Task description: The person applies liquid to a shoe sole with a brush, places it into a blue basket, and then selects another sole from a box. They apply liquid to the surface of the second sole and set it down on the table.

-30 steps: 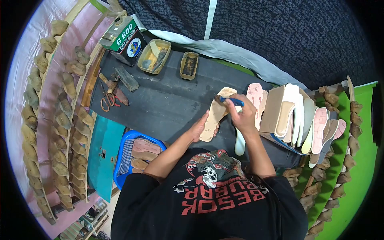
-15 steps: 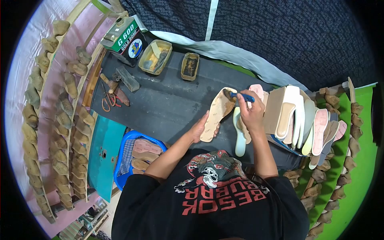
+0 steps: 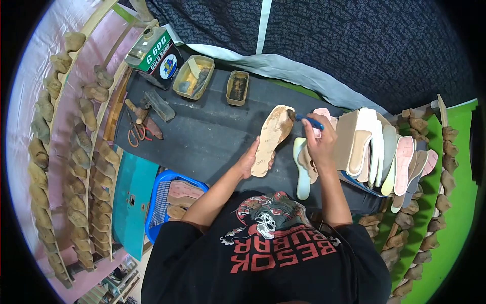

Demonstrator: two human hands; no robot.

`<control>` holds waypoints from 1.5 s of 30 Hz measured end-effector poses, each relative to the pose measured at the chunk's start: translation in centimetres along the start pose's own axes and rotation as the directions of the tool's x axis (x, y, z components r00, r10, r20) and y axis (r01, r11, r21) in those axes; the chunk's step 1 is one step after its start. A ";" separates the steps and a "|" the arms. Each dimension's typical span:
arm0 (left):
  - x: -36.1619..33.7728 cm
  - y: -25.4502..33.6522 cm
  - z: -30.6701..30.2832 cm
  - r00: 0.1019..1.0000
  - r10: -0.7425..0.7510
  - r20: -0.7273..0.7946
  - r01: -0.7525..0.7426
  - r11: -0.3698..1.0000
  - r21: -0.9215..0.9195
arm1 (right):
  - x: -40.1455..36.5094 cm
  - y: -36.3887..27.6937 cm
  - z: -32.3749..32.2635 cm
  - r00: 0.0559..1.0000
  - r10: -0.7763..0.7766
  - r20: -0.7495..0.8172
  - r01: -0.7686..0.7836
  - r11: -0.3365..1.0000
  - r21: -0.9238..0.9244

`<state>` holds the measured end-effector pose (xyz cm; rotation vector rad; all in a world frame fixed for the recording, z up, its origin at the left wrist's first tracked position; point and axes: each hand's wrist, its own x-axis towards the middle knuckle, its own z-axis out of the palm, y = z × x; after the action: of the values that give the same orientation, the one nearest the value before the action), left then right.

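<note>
My left hand (image 3: 247,161) is closed around the lower end of a beige printed shoe insole (image 3: 268,144), holding it tilted above the dark bench. A brown wet-looking smear covers the insole's upper right part. In my right hand (image 3: 322,144) is a brush (image 3: 314,123) with a blue handle; its dark bristles touch the insole's upper right edge. Below that hand, a pale green-yellow insole (image 3: 302,177) lies on the bench with beige pieces beside it. A pink insole (image 3: 324,115) sits just behind the hand.
At right stands a row of several insoles around a beige box (image 3: 348,137). A glue can (image 3: 152,58), two tubs (image 3: 194,78) (image 3: 237,88), a hammer (image 3: 143,112) and scissors (image 3: 135,133) are at back left. A blue basket (image 3: 152,218) holds insoles. Shoe lasts (image 3: 38,152) line racks both sides.
The insole has shifted slightly left and turned a little. The brush has moved to its upper right edge, and the brown smear there shows more plainly.
</note>
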<state>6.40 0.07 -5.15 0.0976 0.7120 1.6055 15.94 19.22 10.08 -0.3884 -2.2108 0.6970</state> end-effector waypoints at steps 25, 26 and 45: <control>-7.9 -0.2 -6.8 0.978 0.085 -0.192 -0.143 0.937 -0.318 | 4.2 -2.1 14.7 0.962 0.159 0.223 -0.208 0.954 0.217; -8.3 0.1 -7.4 0.978 0.091 -0.188 -0.149 0.934 -0.324 | 4.2 -1.9 15.6 0.962 0.160 0.223 -0.209 0.953 0.218; -9.6 5.1 -10.4 0.983 0.057 -0.173 -0.087 0.981 -0.172 | 4.0 -1.6 17.7 0.970 0.211 0.121 -0.227 0.964 0.138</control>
<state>-1.03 -12.79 -7.76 -0.1460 0.6954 1.7546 -0.09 13.50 3.51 -0.5355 -2.2156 1.0196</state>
